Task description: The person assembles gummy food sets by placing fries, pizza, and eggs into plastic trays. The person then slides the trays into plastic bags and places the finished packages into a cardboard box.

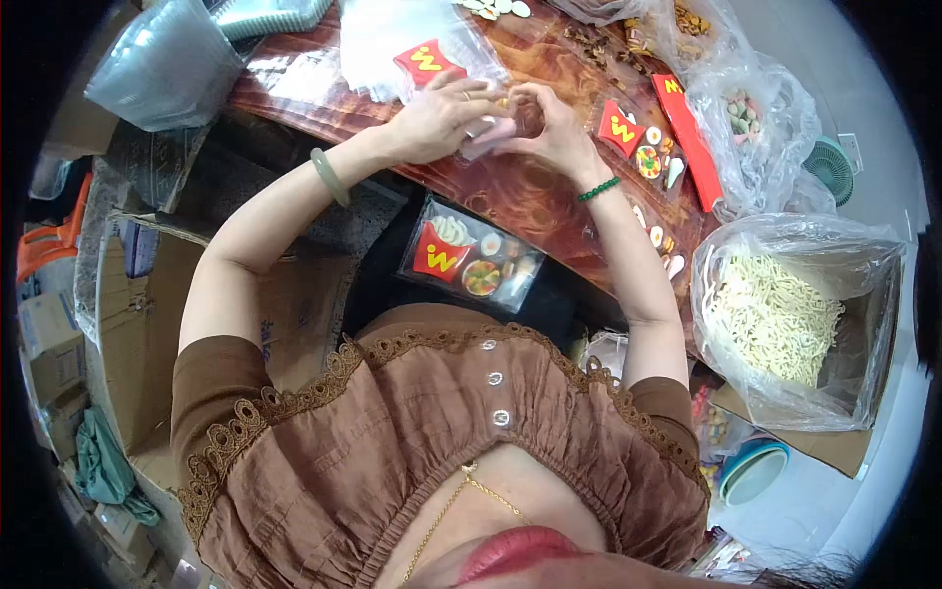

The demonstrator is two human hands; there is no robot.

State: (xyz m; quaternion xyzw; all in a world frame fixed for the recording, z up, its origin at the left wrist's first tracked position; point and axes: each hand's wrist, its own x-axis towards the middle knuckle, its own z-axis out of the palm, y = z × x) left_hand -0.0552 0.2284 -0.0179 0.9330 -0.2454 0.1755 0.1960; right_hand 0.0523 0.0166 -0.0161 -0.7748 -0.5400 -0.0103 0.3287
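Note:
Over the near edge of the glossy brown table [549, 216], my two hands meet around a small clear packet [488, 137] with something pinkish in it. My left hand [446, 120] comes in from the left, its fingers bent over the packet's top. My right hand [555, 130] curls in from the right, thumb and fingers pinching its side. The fingers partly hide the contents. Just beyond my left hand lies a red fries-box piece with a yellow zigzag [422, 63], on a stack of clear bags [378, 44].
Right of my hands lies another red fries piece [620, 128] with miniature foods. A filled clear pack [471, 255] sits below the table edge near my lap. A lined carton of pale fry-like strips [775, 319] stands at right; clear plastic trays [167, 64] are stacked upper left.

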